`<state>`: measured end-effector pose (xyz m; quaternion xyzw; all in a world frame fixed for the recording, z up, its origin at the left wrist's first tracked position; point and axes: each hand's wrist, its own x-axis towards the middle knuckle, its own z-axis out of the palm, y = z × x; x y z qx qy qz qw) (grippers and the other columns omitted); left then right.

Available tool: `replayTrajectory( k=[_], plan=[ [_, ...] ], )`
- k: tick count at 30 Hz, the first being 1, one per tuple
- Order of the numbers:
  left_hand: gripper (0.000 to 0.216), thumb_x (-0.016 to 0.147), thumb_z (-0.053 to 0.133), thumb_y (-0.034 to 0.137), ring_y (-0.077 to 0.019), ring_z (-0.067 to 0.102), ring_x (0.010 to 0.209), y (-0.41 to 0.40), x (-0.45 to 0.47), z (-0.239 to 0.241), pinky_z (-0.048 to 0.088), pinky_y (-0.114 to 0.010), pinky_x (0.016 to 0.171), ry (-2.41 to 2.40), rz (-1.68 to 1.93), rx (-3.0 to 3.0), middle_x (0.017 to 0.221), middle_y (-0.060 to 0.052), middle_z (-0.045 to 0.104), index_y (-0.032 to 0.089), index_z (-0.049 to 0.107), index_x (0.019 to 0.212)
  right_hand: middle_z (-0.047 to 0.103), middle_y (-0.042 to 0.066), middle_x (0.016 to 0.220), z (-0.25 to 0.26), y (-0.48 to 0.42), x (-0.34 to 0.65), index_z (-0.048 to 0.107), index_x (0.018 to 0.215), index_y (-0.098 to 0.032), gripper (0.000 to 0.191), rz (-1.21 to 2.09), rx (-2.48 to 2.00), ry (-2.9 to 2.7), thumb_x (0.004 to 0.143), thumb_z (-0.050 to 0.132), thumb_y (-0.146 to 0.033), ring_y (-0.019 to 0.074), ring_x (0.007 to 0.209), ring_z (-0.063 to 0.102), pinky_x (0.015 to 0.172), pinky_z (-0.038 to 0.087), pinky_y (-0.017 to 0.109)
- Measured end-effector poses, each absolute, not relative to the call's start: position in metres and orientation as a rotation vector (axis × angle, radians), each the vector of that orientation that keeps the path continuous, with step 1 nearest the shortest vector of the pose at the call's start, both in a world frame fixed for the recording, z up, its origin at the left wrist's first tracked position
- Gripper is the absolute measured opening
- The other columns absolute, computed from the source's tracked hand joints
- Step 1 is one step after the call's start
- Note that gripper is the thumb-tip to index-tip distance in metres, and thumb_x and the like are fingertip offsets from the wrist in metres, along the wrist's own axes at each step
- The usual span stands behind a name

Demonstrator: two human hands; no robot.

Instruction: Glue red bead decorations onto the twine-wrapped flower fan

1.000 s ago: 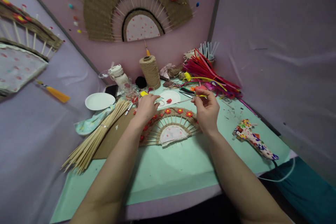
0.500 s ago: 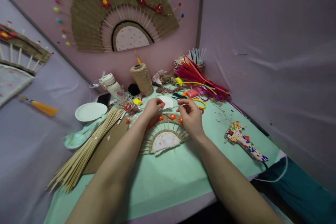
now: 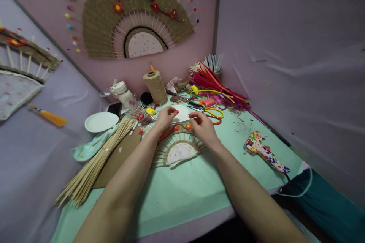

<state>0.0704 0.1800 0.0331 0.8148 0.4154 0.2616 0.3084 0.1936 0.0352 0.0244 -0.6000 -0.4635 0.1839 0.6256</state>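
My left hand [image 3: 165, 118] is closed in a pinch on a small red piece [image 3: 176, 112], which looks like soft clay. Facing it, my right hand [image 3: 203, 125] has thumb and forefinger pressed together; whatever is between them is too small to make out. Both hands hover over the upper edge of a small woven fan [image 3: 176, 136] with thin stick ribs, red flowers with yellow centres and a dotted white half-round cloth. Behind the fingertips lies a white paper plate [image 3: 183, 113]. Scissors [image 3: 209, 113] with yellow and red handles rest just beyond my right hand.
On the left are a bundle of bamboo sticks [image 3: 94, 163], brown cardboard [image 3: 114, 163] and another white plate [image 3: 101, 122]. A twine spool [image 3: 155, 87], a bottle [image 3: 121, 93] and red pipe cleaners [image 3: 212, 81] stand behind. A flower-patterned glue gun [image 3: 265, 152] lies right. A large fan [image 3: 99, 19] hangs on the wall.
My right hand has moved left, closer to my left hand, and uncovered more of the scissors. The left hand keeps its pinch on the red piece. The view has shifted slightly.
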Motion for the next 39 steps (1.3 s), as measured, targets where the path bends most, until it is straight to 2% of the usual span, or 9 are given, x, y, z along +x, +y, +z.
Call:
replayTrajectory(
  k=[5,8,16,21,26,32,36,39],
  plan=[
    [0.032,0.068,0.073,0.036,-0.0181,0.066,0.084,0.142,0.059,0.05,0.051,-0.032,0.078,0.82,0.834,1.852,0.091,-0.007,0.07,0.015,0.062,0.091,0.069,0.006,0.09,0.024,0.035,0.193,0.064,0.097,-0.019,0.021,0.426,-1.34,-1.07,0.08,0.057,-0.03,0.0184,0.078,0.063,0.07,0.051,0.032],
    [0.031,0.067,0.074,0.035,-0.0179,0.066,0.082,0.12,0.052,0.05,0.052,-0.032,0.079,0.779,0.809,1.799,0.088,-0.006,0.071,0.015,0.064,0.088,0.071,0.006,0.094,0.023,0.034,0.191,0.065,0.102,-0.019,0.026,0.484,-1.304,-1.094,0.079,0.063,-0.031,0.0186,0.082,0.065,0.073,0.051,0.032],
    [0.025,0.067,0.073,0.035,-0.0187,0.067,0.08,0.108,0.047,0.044,0.052,-0.033,0.08,0.77,0.841,1.739,0.085,-0.006,0.073,0.015,0.068,0.082,0.073,0.005,0.088,0.024,0.033,0.187,0.071,0.086,-0.02,0.015,0.534,-1.271,-1.182,0.079,0.062,-0.03,0.0191,0.08,0.067,0.073,0.052,0.032],
    [0.021,0.071,0.071,0.032,-0.0175,0.065,0.081,0.107,0.045,0.043,0.052,-0.031,0.079,0.764,0.81,1.775,0.085,-0.005,0.072,0.016,0.068,0.084,0.07,0.004,0.079,0.027,0.031,0.184,0.067,0.08,-0.02,0.011,0.472,-1.322,-1.212,0.077,0.06,-0.027,0.0174,0.07,0.063,0.065,0.05,0.03],
    [0.019,0.075,0.068,0.032,-0.0159,0.063,0.08,0.102,0.045,0.04,0.051,-0.029,0.077,0.736,0.776,1.865,0.086,-0.005,0.07,0.016,0.066,0.086,0.06,-0.003,0.066,0.025,0.029,0.18,0.06,0.071,-0.021,0.003,0.44,-1.393,-1.153,0.068,0.06,-0.021,0.0135,0.06,0.053,0.058,0.041,0.027],
    [0.02,0.077,0.066,0.034,-0.0148,0.063,0.077,0.093,0.041,0.062,0.05,-0.026,0.074,0.655,0.737,1.94,0.083,-0.005,0.068,0.016,0.064,0.085,0.048,-0.004,0.056,0.027,0.035,0.189,0.052,0.061,-0.021,0.008,1.054,-1.04,-0.696,0.058,0.059,-0.02,0.0113,0.052,0.041,0.049,0.037,0.025],
    [0.027,0.074,0.069,0.038,-0.0152,0.063,0.078,0.117,0.038,0.074,0.05,-0.027,0.075,0.766,0.835,1.896,0.085,-0.006,0.069,0.015,0.062,0.086,0.045,-0.005,0.057,0.032,0.038,0.205,0.049,0.065,-0.021,0.011,1.134,-0.898,-0.531,0.059,0.058,-0.023,0.0084,0.048,0.037,0.047,0.038,0.023],
    [0.033,0.075,0.068,0.034,-0.0146,0.063,0.073,0.147,0.046,0.063,0.049,-0.027,0.071,0.891,0.785,2.071,0.082,-0.003,0.069,0.017,0.063,0.103,0.046,-0.007,0.059,0.034,0.038,0.211,0.055,0.073,-0.021,0.017,1.111,-0.815,-0.415,0.057,0.062,-0.02,0.0059,0.05,0.04,0.047,0.038,0.019]
  ],
)
